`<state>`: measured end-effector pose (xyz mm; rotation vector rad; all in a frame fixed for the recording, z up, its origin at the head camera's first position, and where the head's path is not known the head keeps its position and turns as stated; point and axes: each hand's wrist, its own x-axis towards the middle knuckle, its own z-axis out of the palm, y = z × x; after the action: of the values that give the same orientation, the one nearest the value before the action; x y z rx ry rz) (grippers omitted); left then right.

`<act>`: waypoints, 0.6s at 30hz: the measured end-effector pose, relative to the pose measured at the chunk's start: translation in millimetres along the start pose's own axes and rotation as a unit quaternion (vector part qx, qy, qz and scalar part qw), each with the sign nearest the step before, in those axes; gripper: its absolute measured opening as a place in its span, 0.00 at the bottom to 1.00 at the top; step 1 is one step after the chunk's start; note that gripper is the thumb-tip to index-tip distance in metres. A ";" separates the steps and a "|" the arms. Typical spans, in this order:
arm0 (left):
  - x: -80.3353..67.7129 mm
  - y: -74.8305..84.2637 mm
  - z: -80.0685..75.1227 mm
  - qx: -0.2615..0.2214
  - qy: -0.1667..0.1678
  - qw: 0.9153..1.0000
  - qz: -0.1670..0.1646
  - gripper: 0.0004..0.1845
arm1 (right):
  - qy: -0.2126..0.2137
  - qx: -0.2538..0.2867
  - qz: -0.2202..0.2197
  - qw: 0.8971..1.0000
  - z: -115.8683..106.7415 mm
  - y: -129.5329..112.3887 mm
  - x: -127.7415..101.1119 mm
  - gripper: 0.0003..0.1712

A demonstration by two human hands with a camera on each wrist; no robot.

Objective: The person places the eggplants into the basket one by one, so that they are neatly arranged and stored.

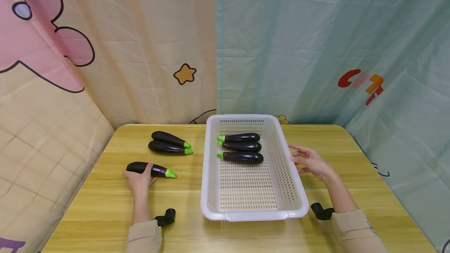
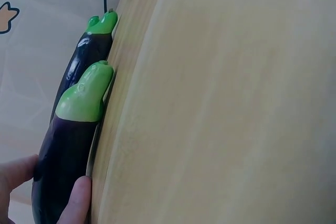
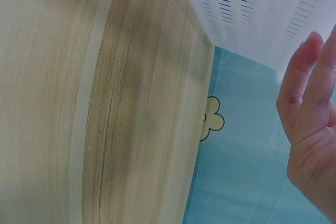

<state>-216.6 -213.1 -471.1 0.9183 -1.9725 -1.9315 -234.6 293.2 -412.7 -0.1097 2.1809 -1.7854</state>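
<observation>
Down at the near left of the wooden table [image 1: 105, 210], the left hand [image 1: 139, 179] lies over the thick end of a dark purple eggplant [image 1: 154, 170], its fingers curled around the fruit; the left wrist view shows a thumb and a finger on either side of the glossy skin, with the eggplant's green cap [image 2: 86, 97] pointing away from the hand. That eggplant rests on the table surface, its cap toward the basket. Across the table, the right hand [image 1: 309, 161] is held with fingers loosely straight and slightly spread, just beside the right wall of the white perforated basket [image 1: 293, 190]; whether the fingertips actually touch the wall cannot be told, and the hand grips nothing. The right wrist view shows those straight fingers [image 3: 304, 85] close under the slotted white plastic. Inside the basket, toward its far end, three eggplants [image 1: 242, 146] lie side by side with their green caps to the left. Farther back on the left of the table, beyond the held eggplant, two more eggplants [image 1: 168, 143] lie touching one another, caps pointing right. Behind the table hangs a cloth backdrop [image 1: 140, 50], peach and pink on the left, pale teal with lettering on the right.
</observation>
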 end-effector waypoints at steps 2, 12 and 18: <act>-0.1 -0.3 0.0 0.000 0.000 1.000 0.001 0.47 | -0.001 0.002 -0.001 1.000 -0.2 0.1 -0.4 0.37; -1.1 -2.8 0.7 -0.012 0.009 1.000 0.003 0.46 | 0.001 0.001 0.001 1.000 0.2 0.0 -0.9 0.37; -1.9 -3.7 4.2 -0.025 0.023 0.999 0.025 0.45 | 0.001 0.004 0.002 1.000 0.2 0.5 -0.2 0.37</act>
<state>-216.5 -208.4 -474.7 0.8832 -1.8942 -1.9064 -234.3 293.1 -413.1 -0.1029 2.1731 -1.7933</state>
